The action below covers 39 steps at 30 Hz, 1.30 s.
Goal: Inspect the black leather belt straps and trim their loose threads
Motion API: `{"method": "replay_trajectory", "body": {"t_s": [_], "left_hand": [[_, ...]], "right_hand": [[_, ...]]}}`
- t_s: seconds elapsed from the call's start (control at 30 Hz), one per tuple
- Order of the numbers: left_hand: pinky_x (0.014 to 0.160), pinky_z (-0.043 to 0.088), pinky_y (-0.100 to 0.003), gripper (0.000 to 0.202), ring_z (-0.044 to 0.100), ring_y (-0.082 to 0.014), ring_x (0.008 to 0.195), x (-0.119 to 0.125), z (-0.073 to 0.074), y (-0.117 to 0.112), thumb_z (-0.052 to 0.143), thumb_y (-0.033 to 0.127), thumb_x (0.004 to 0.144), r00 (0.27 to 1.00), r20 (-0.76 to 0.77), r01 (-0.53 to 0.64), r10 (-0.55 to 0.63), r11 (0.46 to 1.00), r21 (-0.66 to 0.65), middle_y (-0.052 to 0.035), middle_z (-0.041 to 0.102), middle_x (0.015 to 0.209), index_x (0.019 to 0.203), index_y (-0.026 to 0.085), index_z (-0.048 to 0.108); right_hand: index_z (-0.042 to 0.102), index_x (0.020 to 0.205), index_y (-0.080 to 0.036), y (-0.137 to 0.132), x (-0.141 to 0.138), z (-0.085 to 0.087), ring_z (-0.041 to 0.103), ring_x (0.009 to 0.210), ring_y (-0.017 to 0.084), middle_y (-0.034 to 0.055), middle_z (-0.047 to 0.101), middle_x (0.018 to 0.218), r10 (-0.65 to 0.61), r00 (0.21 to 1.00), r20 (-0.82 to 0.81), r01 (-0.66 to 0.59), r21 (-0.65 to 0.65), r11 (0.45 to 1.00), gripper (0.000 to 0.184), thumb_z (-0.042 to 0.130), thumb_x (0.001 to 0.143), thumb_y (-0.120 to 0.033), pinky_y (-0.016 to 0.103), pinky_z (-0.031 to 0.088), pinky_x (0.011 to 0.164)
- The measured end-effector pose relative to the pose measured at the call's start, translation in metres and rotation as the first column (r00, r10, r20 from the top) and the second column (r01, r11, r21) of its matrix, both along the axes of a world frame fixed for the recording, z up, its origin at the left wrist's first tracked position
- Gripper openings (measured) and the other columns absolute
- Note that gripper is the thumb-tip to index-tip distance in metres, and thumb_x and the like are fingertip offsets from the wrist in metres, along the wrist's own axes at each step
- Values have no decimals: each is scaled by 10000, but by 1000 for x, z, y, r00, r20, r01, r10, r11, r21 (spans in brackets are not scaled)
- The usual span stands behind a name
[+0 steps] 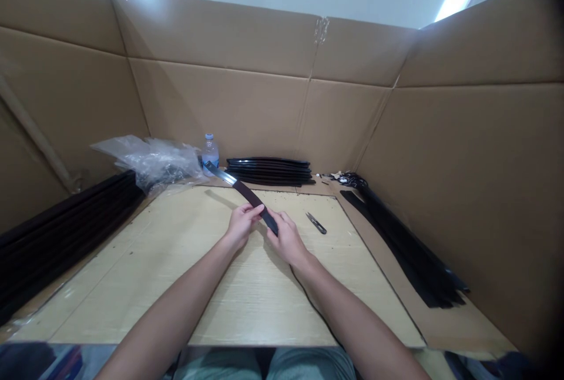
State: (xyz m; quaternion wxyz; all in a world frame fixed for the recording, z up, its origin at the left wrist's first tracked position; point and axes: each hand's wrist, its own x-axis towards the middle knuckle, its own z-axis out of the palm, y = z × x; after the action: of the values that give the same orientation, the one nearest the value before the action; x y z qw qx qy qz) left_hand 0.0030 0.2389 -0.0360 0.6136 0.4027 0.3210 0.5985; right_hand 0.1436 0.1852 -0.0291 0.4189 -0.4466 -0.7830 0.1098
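My left hand (241,223) and my right hand (286,239) both pinch a long dark strap (249,195) above the light wooden board (185,262). The strap rises away from my hands toward the back left, and its far end is shiny. Its near end passes under my right hand and trails down along my right forearm. Small thread snips (316,223) lie on the board just right of my right hand.
Cardboard walls (247,104) enclose the bench. Stacks of dark straps lie at the left (66,221), at the back (268,170) and at the right (405,245). A crumpled clear plastic bag (150,160) and a small water bottle (210,151) stand at the back left.
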Motion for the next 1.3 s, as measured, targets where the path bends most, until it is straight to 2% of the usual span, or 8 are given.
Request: {"method": "replay_trajectory", "body": {"t_s": [0.17, 0.33, 0.57, 0.8, 0.9, 1.03, 1.13, 1.3], "left_hand": [[621, 459, -241, 291, 609, -135, 653, -4, 2, 1, 766, 310, 634, 999, -18, 30, -31, 998, -60, -105, 690, 788, 790, 76, 690], [543, 420, -206, 277, 570, -105, 575, -6, 3, 2, 782, 291, 607, 1000, -26, -12, 10, 997, -80, -74, 673, 712, 753, 78, 683], [671, 466, -251, 303, 619, -147, 710, -5, 0, 4, 722, 370, 676, 998, 60, -18, 22, 997, -69, -95, 687, 805, 779, 90, 672], [599, 440, -239, 291, 564, -114, 573, -6, -1, 6, 734, 358, 659, 997, 8, -73, 73, 997, -32, -57, 656, 656, 707, 81, 658], [631, 455, -260, 299, 589, -134, 619, -7, 0, 6, 739, 352, 653, 997, 29, -64, 66, 997, -36, -82, 668, 712, 737, 75, 662], [684, 457, -247, 274, 603, -129, 703, -10, 1, 8, 738, 334, 656, 987, 76, -142, 143, 990, -20, -57, 668, 785, 784, 105, 655], [673, 455, -245, 258, 597, -124, 670, -14, 2, 10, 751, 310, 640, 982, 80, -172, 173, 985, -17, -48, 659, 739, 750, 99, 650], [631, 464, -263, 268, 608, -146, 643, -18, 6, 13, 761, 293, 620, 982, 99, -154, 159, 987, -53, -78, 665, 731, 742, 85, 646]], "right_hand": [[410, 1334, -168, 1, 2, -3, 543, 950, 211, 103, 534, 1050, 23, 1000, 14, -23, -3, 1000, 545, 471, 796, -104, 352, 460, 884], [417, 1326, -148, 1, -1, -4, 547, 940, 211, 108, 539, 1038, 31, 999, 15, -31, -2, 1000, 532, 478, 799, -112, 356, 468, 871], [428, 1320, -172, 1, 0, -2, 549, 956, 213, 104, 549, 1061, 30, 1000, -8, -30, 9, 1000, 532, 484, 795, -104, 359, 469, 872], [442, 1308, -167, 2, -2, -4, 556, 953, 219, 108, 558, 1057, 31, 999, -19, -31, 10, 999, 510, 485, 802, -118, 367, 471, 869], [433, 1315, -171, 2, -1, -4, 555, 961, 218, 107, 554, 1066, 37, 999, -18, -36, 8, 999, 523, 487, 798, -111, 367, 470, 874], [426, 1318, -174, 0, -1, -4, 549, 982, 216, 106, 547, 1083, 61, 998, -4, -61, 3, 998, 536, 490, 790, -100, 366, 462, 893], [425, 1318, -166, -1, -1, -4, 550, 982, 214, 110, 545, 1087, 75, 997, -4, -75, -5, 997, 527, 484, 798, -107, 361, 465, 890], [426, 1318, -168, 0, -2, -4, 553, 975, 214, 108, 548, 1073, 80, 997, -6, -80, 6, 997, 533, 485, 792, -98, 364, 465, 890]]}}
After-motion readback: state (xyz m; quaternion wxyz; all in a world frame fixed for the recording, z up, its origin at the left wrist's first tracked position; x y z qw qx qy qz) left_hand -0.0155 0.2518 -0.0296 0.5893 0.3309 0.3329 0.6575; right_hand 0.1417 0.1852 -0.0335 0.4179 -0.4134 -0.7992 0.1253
